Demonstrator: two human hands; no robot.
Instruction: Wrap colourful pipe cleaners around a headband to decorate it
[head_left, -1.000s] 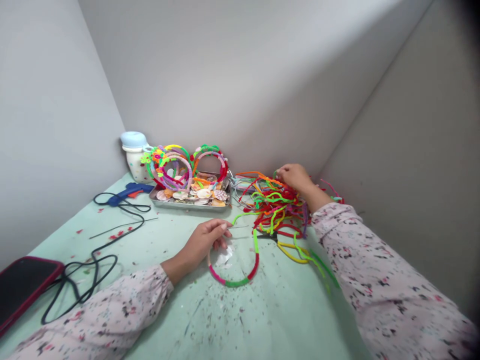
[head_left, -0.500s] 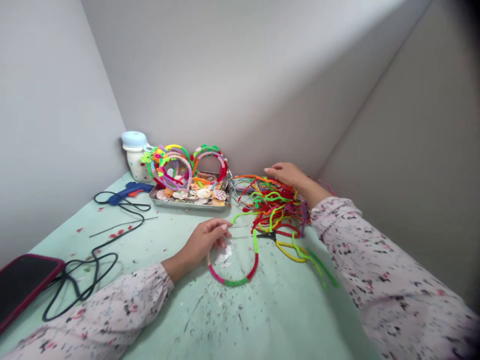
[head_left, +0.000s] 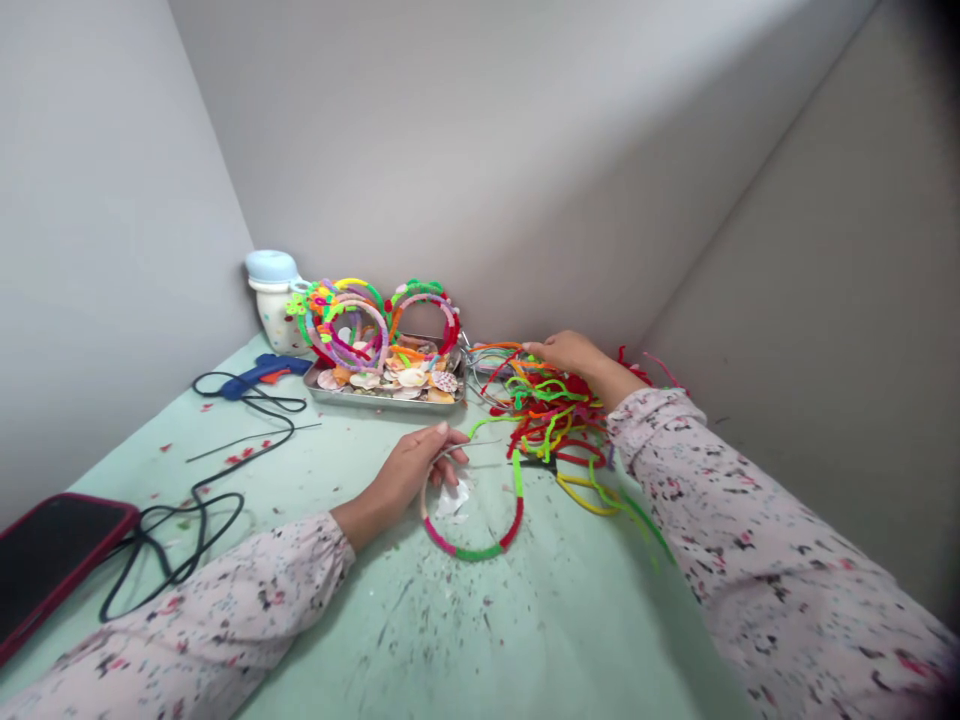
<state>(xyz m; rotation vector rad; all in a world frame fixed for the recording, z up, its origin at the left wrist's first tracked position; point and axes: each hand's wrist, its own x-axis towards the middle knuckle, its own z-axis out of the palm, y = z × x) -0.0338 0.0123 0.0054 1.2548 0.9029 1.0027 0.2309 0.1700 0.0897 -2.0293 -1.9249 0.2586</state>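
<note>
My left hand (head_left: pixel 420 465) is closed on a curved headband (head_left: pixel 480 551) near its bare wire end. Pink, magenta, green, red and lime fuzzy segments cover the band, whose loop hangs low over the table. At the back right, my right hand (head_left: pixel 574 357) reaches over a tangled heap of pipe cleaners (head_left: pixel 559 410). Its fingertips are bent onto an orange pipe cleaner (head_left: pixel 499 347) at the heap's far left side; the thumb is hidden. Yellow-handled scissors (head_left: pixel 589 500) lie in front of the heap, with a lime pipe cleaner across the handles.
A metal tray (head_left: pixel 382 400) of seashells bears several finished headbands (head_left: pixel 356 330). Behind it stands a white bottle (head_left: pixel 279 315) with a blue lid. To the left are a blue glue gun (head_left: pixel 262 372), its looping black cord (head_left: pixel 202 490) and a phone (head_left: pixel 64 550). Walls enclose the table.
My right hand lifted off the heap with fingers loose, shifted left, then bent its fingers onto the orange strand. My left hand keeps the headband, now slightly turned, with its wire end higher.
</note>
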